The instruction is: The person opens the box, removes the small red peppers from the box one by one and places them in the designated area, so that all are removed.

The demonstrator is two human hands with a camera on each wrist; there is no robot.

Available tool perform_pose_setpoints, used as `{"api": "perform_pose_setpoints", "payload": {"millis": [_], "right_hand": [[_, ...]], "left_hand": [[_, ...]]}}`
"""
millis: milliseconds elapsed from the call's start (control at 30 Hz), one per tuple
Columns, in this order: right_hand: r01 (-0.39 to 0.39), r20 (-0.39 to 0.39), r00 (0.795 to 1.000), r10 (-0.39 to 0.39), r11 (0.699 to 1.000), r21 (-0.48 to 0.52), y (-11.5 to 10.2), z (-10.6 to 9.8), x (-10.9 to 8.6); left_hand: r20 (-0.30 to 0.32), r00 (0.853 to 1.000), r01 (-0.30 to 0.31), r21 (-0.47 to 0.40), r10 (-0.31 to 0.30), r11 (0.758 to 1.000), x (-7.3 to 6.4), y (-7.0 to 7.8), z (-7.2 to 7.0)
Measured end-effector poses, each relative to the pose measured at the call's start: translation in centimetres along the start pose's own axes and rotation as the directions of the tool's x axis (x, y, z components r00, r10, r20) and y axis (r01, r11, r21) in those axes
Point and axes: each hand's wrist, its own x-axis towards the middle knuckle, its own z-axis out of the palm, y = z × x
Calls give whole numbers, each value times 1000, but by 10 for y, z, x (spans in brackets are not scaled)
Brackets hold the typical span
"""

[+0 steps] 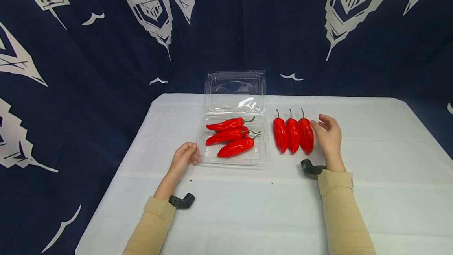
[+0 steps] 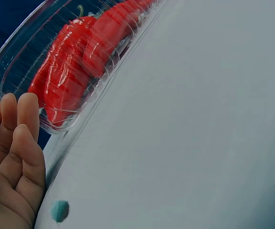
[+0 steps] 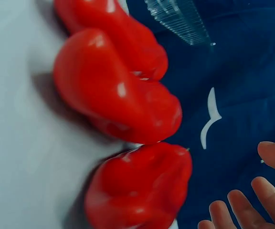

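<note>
A clear plastic clamshell box (image 1: 263, 156) lies on the table, its lid (image 1: 235, 105) raised at the back. Several red peppers with green stems, such as the front red pepper (image 1: 235, 147), lie inside it. My left hand (image 1: 185, 156) is at the box's left edge, fingers loosely bent by the corner; its thumb is out of the left wrist view. To the right of the box, three red peppers stand in a row: a left one (image 1: 280, 135), a middle one (image 1: 292, 135) and a right one (image 1: 306, 135). Beside the right one, my right hand (image 1: 328, 135) has its fingers spread, holding nothing.
A white cloth covers the table (image 1: 247, 215). Behind it hangs a dark blue curtain (image 1: 226, 42) with pale building and bird prints. Each wrist wears a black camera, the left wrist camera (image 1: 182, 201) and the right wrist camera (image 1: 311, 167). A small dark speck (image 1: 190, 180) lies near the box.
</note>
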Motion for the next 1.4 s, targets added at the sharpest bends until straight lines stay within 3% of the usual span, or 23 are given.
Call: {"api": "perform_pose_setpoints", "payload": {"millis": [100,267,300,633,933,1167,1300,1400], "right_hand": [[10,12,1000,-11,998,63,-7,-4,-1],[60,-11,998,-60,997,52,-5,-2,2],[70,-36,997,-70,998,-2,4,2,9],[170,-34,985,-170,985,8,6,9,14],[264,32,963,-269,959,101,-8,19,7],[296,96,948,-304,951,87,-15,31,1],[255,185,938,-293,945,204,-49,26,-26],[223,247,927,-283,943,246,-87,18,-55]], "left_hand": [[-1,1000,1,-1,-1,1000,0,0,0],[-7,1000,7,0,-7,1000,0,0,0],[-8,1000,8,0,-8,1000,0,0,0],[-8,1000,-8,-24,7,1000,0,0,1],[2,1000,31,-15,-30,999,1,4,1],[16,1000,18,3,-18,1000,-9,24,6],[18,1000,18,0,-18,1000,-11,27,7],[15,1000,16,3,-16,1000,-11,28,7]]}}
